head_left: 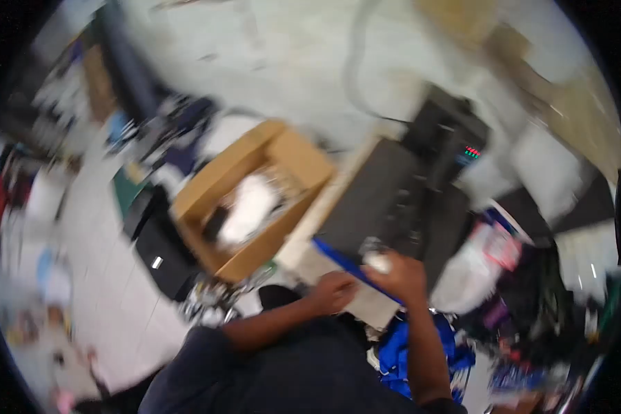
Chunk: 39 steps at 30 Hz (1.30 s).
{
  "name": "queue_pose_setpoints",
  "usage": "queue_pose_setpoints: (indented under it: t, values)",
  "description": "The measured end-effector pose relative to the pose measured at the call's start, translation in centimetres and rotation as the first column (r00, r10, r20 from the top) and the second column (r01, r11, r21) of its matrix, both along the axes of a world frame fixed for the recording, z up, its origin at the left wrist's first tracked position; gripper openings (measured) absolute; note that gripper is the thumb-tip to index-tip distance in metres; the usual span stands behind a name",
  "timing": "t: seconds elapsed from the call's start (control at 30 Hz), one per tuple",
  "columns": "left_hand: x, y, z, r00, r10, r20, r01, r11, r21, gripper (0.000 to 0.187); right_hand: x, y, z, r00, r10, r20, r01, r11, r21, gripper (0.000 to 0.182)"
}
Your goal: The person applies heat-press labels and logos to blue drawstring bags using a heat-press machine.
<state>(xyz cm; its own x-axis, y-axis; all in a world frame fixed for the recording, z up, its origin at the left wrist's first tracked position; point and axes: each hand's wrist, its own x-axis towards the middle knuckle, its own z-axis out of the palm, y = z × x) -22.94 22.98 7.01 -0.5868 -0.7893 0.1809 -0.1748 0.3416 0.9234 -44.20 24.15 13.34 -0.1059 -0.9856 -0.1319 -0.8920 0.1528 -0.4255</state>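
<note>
My left hand (334, 292) is curled closed over the near edge of a pale board (369, 301); whether it holds anything is hidden by blur. My right hand (401, 276) is closed on a small whitish item (377, 261), above a blue strip (338, 260) along the edge of a dark flat surface (366, 200). At the far end of that surface stands a black machine (445, 131) with red and green lit digits. The picture is blurred.
An open cardboard box (238, 265) with white and clear contents stands to the left. Beyond it are a black case (160, 259) and dark cloth (186, 131). Blue fabric (400, 352) lies below my right hand, with a white bag (462, 276) at the right.
</note>
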Motion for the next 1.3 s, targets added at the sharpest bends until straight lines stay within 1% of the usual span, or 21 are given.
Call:
queue_pose_setpoints:
  t: [0.03, 0.07, 0.1, 0.13, 0.17, 0.2, 0.23, 0.27, 0.3, 0.37, 0.43, 0.5, 0.6, 0.67, 0.7, 0.8, 0.83, 0.93, 1.03, 1.17, 1.3]
  values:
    - [3.2, 1.6, -5.7, 0.952, -0.136, 0.273, 0.129, 0.991, 0.043, 0.012, 0.1, -0.4, 1.9, 0.999, 0.034, -0.006, -0.033, 0.996, 0.083, 0.065]
    - [5.3, 3.0, -6.6, 0.936, -0.156, 0.316, 0.102, 0.978, 0.183, 0.014, -0.1, -0.5, 1.8, 1.000, 0.004, 0.011, -0.005, 0.989, 0.146, 0.065]
    - [7.0, 3.9, -6.8, 0.898, -0.190, 0.396, 0.091, 0.963, 0.255, 0.016, -0.6, -0.5, 1.6, 0.999, 0.010, 0.045, -0.019, 0.979, 0.205, 0.064]
    - [9.5, 5.1, -11.2, 0.906, -0.152, 0.396, 0.096, 0.983, 0.158, 0.016, -0.8, 0.5, -0.6, 0.984, 0.009, 0.176, 0.001, 0.998, -0.057, 0.065]
    - [10.4, 5.0, -11.7, 0.896, -0.208, 0.392, 0.145, 0.972, 0.183, 0.015, -0.6, 1.0, -0.5, 0.987, 0.005, 0.161, 0.018, 0.990, -0.141, 0.063]
    - [12.1, 4.9, -15.4, 0.831, -0.288, 0.475, 0.234, 0.957, 0.171, 0.020, -1.1, 0.7, 0.5, 0.986, 0.007, 0.167, -0.013, 0.999, 0.034, 0.061]
    - [12.9, 4.6, -18.1, 0.704, -0.397, 0.589, 0.350, 0.916, 0.198, 0.024, -1.0, 1.0, -1.3, 0.990, 0.019, 0.136, -0.003, 0.993, -0.115, 0.062]
    - [13.1, 4.4, -20.4, 0.556, -0.455, 0.695, 0.439, 0.871, 0.220, 0.028, -1.2, 1.2, -1.6, 0.989, 0.004, 0.151, 0.013, 0.993, -0.114, 0.065]
    - [12.8, 4.7, -21.9, 0.525, -0.510, 0.682, 0.526, 0.824, 0.211, 0.028, -1.0, 1.5, -1.6, 0.991, -0.004, 0.135, 0.023, 0.990, -0.138, 0.067]
    - [11.3, 4.8, -25.4, 0.473, -0.565, 0.677, 0.570, 0.781, 0.254, 0.034, -1.0, 1.7, -2.1, 0.992, 0.003, 0.123, 0.017, 0.987, -0.161, 0.070]
    - [9.1, 4.1, -27.0, 0.423, -0.611, 0.668, 0.651, 0.718, 0.245, 0.034, -0.9, 2.0, -1.8, 0.993, 0.015, 0.117, 0.005, 0.986, -0.166, 0.072]
    - [6.9, 4.0, -29.0, 0.379, -0.643, 0.665, 0.702, 0.668, 0.247, 0.034, -0.7, 2.4, -1.7, 0.996, -0.023, 0.091, 0.038, 0.985, -0.169, 0.073]
    - [4.5, 3.6, -31.3, 0.326, -0.668, 0.669, 0.743, 0.618, 0.255, 0.034, -0.2, 2.3, -1.9, 0.997, -0.012, 0.071, 0.028, 0.973, -0.229, 0.073]
    - [3.6, 4.0, -33.0, 0.293, -0.683, 0.669, 0.759, 0.591, 0.272, 0.034, -0.2, 1.8, -3.1, 0.999, 0.029, -0.042, -0.041, 0.949, -0.314, 0.072]
    - [3.7, 4.3, -34.0, 0.278, -0.689, 0.669, 0.761, 0.583, 0.284, 0.034, -0.1, 1.5, -3.6, 0.997, 0.000, -0.080, -0.026, 0.947, -0.321, 0.071]
    - [5.4, 4.5, -35.9, 0.237, -0.690, 0.684, 0.750, 0.577, 0.322, 0.034, -0.3, 1.7, -3.7, 0.998, 0.033, -0.057, -0.050, 0.940, -0.337, 0.073]
    - [5.9, 4.5, -36.5, 0.231, -0.687, 0.689, 0.744, 0.581, 0.329, 0.034, -0.2, 1.7, -3.3, 0.998, 0.032, -0.058, -0.047, 0.957, -0.285, 0.078]
    - [7.0, 4.5, -38.3, 0.225, -0.677, 0.700, 0.721, 0.599, 0.348, 0.034, -0.1, 1.7, -3.6, 0.993, 0.003, -0.117, -0.042, 0.940, -0.337, 0.082]
    - [8.1, 5.4, -39.2, 0.225, -0.670, 0.707, 0.688, 0.623, 0.371, 0.034, -0.3, 1.6, -3.6, 0.993, 0.007, -0.115, -0.042, 0.951, -0.306, 0.084]
    - [9.4, 5.8, -39.9, 0.199, -0.664, 0.721, 0.663, 0.633, 0.400, 0.035, 0.0, 2.1, -3.3, 0.991, -0.022, -0.135, -0.022, 0.948, -0.319, 0.082]
    - [9.8, 7.0, -40.5, 0.203, -0.662, 0.721, 0.628, 0.654, 0.423, 0.035, 0.2, 1.9, -3.8, 0.985, -0.058, -0.165, -0.013, 0.915, -0.402, 0.077]
